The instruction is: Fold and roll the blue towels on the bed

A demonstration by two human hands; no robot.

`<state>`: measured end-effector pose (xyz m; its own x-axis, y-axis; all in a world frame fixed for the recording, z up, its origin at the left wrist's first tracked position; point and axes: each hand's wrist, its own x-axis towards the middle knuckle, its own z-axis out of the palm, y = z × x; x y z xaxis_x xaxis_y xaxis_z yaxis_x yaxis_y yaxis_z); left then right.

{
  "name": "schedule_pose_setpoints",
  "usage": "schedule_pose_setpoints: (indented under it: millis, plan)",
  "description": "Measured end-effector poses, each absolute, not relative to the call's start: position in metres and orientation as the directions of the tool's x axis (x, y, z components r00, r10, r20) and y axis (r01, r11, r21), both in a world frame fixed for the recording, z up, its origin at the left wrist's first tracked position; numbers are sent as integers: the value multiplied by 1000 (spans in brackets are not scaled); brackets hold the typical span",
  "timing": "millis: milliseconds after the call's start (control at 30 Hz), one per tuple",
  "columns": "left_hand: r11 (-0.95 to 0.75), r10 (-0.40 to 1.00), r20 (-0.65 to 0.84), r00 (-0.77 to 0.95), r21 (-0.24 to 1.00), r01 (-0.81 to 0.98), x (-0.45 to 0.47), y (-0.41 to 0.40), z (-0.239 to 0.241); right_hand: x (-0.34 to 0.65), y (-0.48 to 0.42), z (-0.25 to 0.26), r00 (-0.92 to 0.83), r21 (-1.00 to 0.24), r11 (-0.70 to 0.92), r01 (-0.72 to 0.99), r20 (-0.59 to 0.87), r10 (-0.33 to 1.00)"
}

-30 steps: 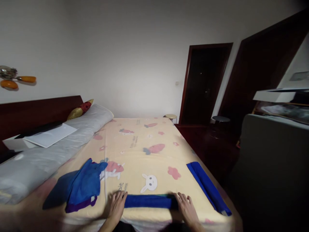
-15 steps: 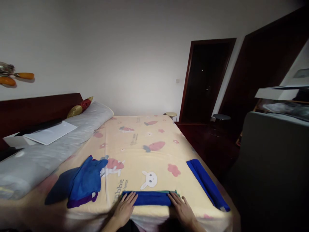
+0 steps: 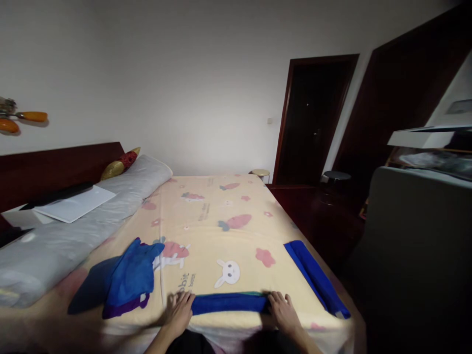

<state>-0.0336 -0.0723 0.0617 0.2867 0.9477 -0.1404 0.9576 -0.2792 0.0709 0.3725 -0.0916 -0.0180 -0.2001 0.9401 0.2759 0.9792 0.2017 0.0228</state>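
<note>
Head view, cartoon-print bed [image 3: 221,231], dark doorway [image 3: 313,118], white wall [image 3: 165,73]

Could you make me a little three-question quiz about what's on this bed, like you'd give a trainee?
1. True or false: both hands rest at the ends of the rolled blue cloth.
2. Which lies along the bed's right edge? A) the long folded blue cloth B) a white sheet of paper C) a pillow
3. What animal is printed on the bedsheet just beyond the roll?

Key
1. True: left hand at one end, right hand at the other.
2. A
3. A white rabbit.
</note>
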Motion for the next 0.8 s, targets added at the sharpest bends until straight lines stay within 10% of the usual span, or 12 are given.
schedule_pose_setpoints:
  millis: [133, 333, 800]
  plan:
    - [-266, 961, -87, 261, -46, 963, -15, -73, 66, 362, -93, -23, -252, 119, 225, 967, 343, 905]
    - [-515, 791, -272, 548, 187, 837, 27, -89, 72, 320, -104, -29, -450, 107, 437, 893, 221, 865]
    - [-299, 915, -273, 296, 33, 954, -23, -76, 69, 373, -90, -39, -269, 126, 247, 961, 219, 938]
